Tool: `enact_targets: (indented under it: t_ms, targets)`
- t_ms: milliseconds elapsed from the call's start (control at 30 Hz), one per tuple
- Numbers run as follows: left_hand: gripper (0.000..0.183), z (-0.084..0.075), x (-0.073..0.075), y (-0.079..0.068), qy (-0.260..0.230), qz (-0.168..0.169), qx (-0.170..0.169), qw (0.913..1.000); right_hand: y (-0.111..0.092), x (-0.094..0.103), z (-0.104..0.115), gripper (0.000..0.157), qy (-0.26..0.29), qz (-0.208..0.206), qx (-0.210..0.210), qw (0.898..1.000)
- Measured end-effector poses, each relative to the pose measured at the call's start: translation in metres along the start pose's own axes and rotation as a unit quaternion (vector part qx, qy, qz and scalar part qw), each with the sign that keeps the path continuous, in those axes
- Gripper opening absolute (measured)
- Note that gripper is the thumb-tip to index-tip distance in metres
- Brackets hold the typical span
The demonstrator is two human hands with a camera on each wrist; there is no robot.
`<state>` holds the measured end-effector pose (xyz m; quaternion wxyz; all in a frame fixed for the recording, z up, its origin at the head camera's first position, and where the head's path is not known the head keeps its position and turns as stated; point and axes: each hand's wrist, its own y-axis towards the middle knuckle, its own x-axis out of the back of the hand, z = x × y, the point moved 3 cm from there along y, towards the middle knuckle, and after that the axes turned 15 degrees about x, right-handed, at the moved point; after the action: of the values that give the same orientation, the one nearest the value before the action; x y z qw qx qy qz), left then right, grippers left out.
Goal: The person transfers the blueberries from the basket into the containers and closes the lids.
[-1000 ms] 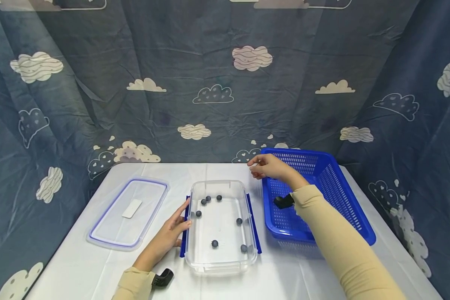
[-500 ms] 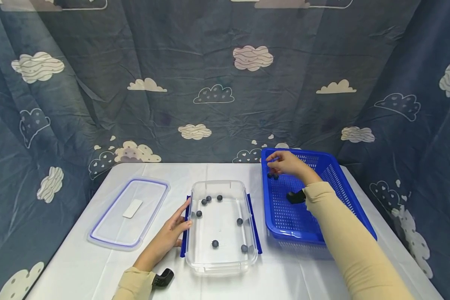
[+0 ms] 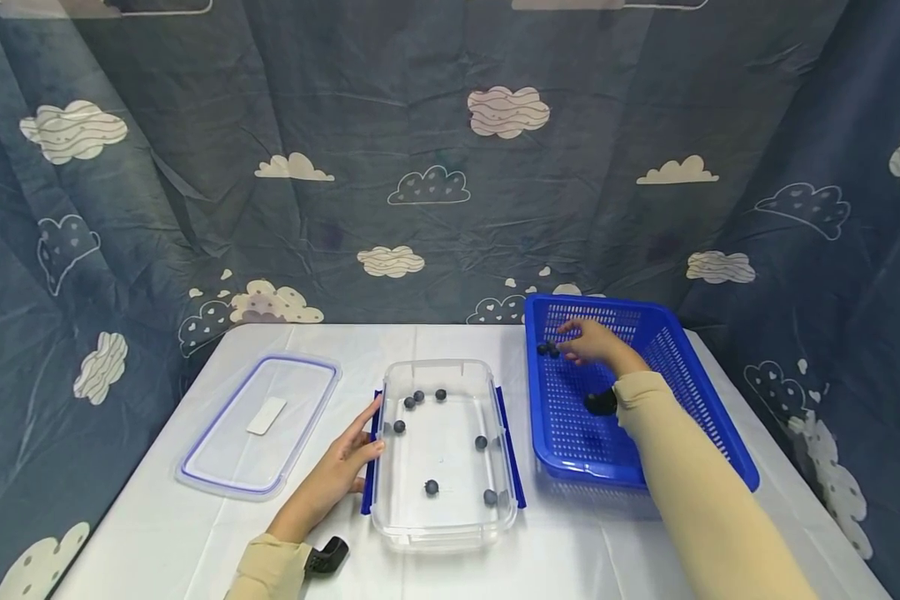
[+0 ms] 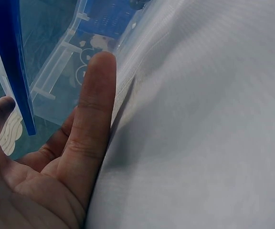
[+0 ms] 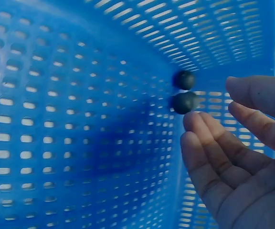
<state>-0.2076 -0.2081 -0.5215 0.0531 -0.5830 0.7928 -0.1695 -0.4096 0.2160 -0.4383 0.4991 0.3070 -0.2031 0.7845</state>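
even, soft light from overhead, bright on the white tablecloth point(image 3: 570, 550). faint shadows lie under the fingers point(image 5: 209, 157) on the blue basket point(image 5: 56, 119). the head view bows at its edges. close to the fingers point(image 4: 97, 109), the left wrist view blurs.

Count from my position: one clear container point(image 3: 444, 533) at 12 o'clock holding seven dark balls point(image 3: 432, 487). One blue basket point(image 3: 708, 417) at 2 o'clock holding two dark balls point(image 5: 184, 102), side by side. One clear lid point(image 3: 217, 467) at 10 o'clock carrying one white label point(image 3: 265, 415). Total dark balls visible: nine.
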Motion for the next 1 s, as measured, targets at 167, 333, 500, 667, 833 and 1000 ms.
enact_targets:
  t_ms: [167, 333, 500, 667, 833, 1000]
  targets:
    - [0.073, 0.000, -0.001, 0.000, -0.004, 0.002, 0.001, 1.0000, 0.000, -0.009, -0.006, 0.053, -0.074, 0.029, 0.003, 0.997]
    - [0.074, 0.000, -0.001, 0.001, -0.010, 0.004, 0.006, 0.9999, 0.001, -0.014, -0.010, 0.057, -0.130, 0.045, 0.014, 0.990]
    - [0.073, -0.001, 0.001, 0.003, -0.008, -0.001, 0.012, 0.9999, 0.004, -0.019, -0.010, 0.057, -0.146, 0.049, 0.011, 0.988]
    - [0.073, -0.005, 0.002, 0.004, -0.005, -0.003, 0.010, 0.9999, 0.003, -0.016, -0.005, 0.059, -0.175, 0.044, 0.003, 0.984]
    - [0.072, -0.003, 0.002, 0.002, -0.004, -0.004, 0.013, 0.9999, 0.002, -0.018, -0.001, 0.061, -0.178, 0.049, -0.004, 0.983]
    - [0.073, -0.001, 0.002, 0.001, -0.005, -0.006, 0.013, 0.9999, 0.001, -0.021, -0.002, 0.061, -0.188, 0.044, -0.002, 0.981]
